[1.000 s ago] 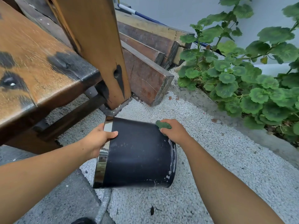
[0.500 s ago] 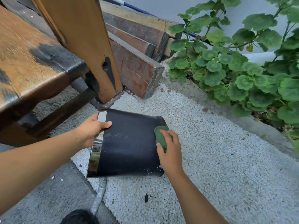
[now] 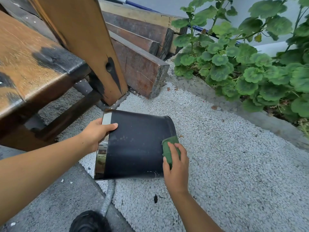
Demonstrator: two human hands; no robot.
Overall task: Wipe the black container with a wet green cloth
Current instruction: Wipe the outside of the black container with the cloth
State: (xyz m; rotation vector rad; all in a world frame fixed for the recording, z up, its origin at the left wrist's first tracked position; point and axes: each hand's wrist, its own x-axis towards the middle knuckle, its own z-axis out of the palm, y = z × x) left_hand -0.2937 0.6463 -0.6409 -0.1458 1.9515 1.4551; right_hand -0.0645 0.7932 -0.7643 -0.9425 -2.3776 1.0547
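Tilted black container [image 3: 133, 144], green cloth [image 3: 168, 148] against base

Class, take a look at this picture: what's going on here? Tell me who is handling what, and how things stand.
A person is cleaning outdoors. Their left hand grips a black round container by its shiny metal rim band, keeping it on its side over white gravel ground. Their right hand holds a folded green cloth against the container's base end. A wooden bench stands to the left.
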